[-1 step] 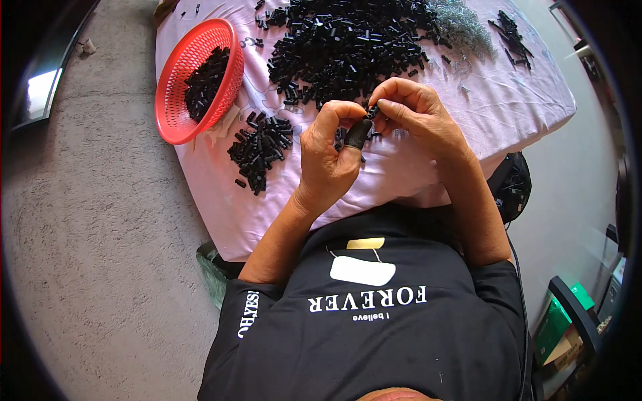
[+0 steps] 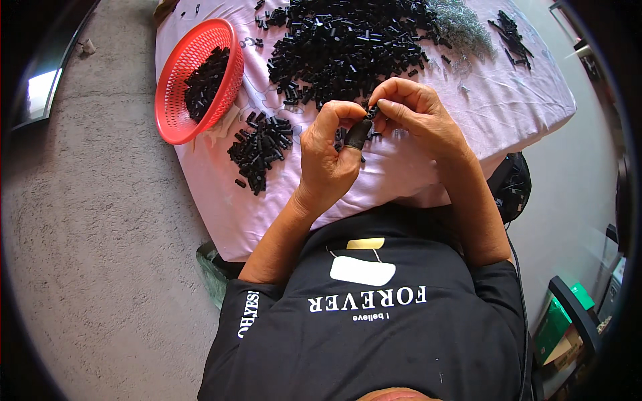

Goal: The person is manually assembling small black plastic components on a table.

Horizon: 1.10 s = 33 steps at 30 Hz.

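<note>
Both my hands meet over the near part of the table. My left hand (image 2: 332, 147), with a black cover (image 2: 358, 134) on its thumb, pinches a small black cylindrical piece (image 2: 372, 112). Thumb and fingers of my right hand (image 2: 420, 117) close on the same piece from the other side; its details are mostly hidden by the fingertips. Just beyond the hands spreads a large heap of short black cylinders (image 2: 341, 50). A smaller pile of black cylinders (image 2: 259, 150) lies left of my left hand, and a few more show beneath the hands.
A red plastic basket (image 2: 232, 80) holding black pieces stands tilted at the table's left. Thin silvery metal parts (image 2: 465, 30) lie at the back right, beside some longer black pieces (image 2: 513, 40). Pink cloth (image 2: 528, 107) covers the table. A black bag (image 2: 511, 184) sits by its right edge.
</note>
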Available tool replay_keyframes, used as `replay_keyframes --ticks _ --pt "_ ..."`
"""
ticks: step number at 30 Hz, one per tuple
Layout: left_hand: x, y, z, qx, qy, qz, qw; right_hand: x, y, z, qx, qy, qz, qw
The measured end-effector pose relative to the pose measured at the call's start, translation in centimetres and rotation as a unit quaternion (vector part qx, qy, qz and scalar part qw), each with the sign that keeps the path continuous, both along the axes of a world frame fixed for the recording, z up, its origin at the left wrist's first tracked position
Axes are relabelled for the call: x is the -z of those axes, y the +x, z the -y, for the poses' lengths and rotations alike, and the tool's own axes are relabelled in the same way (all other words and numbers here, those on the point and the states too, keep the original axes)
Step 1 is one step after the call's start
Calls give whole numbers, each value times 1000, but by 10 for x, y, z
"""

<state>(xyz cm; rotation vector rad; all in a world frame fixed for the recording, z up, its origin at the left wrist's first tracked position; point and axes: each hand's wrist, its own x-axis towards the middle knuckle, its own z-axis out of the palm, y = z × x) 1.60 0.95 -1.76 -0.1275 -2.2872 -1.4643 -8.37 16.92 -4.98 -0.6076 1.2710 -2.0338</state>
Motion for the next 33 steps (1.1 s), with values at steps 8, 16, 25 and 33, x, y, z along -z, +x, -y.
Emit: replay_keyframes --ticks 8,16,25,33 --pt "3 1 -2 -4 3 3 1000 -1 0 0 9 11 -11 1000" --pt "7 4 -3 -1 13 6 1000 -1 0 0 11 10 -17 1000" --pt "3 3 -2 -21 34 1 999 -3 1 -1 8 6 3 1000" --pt "4 2 -3 -19 19 -13 1000 2 -1 -1 1 -2 -4 1000"
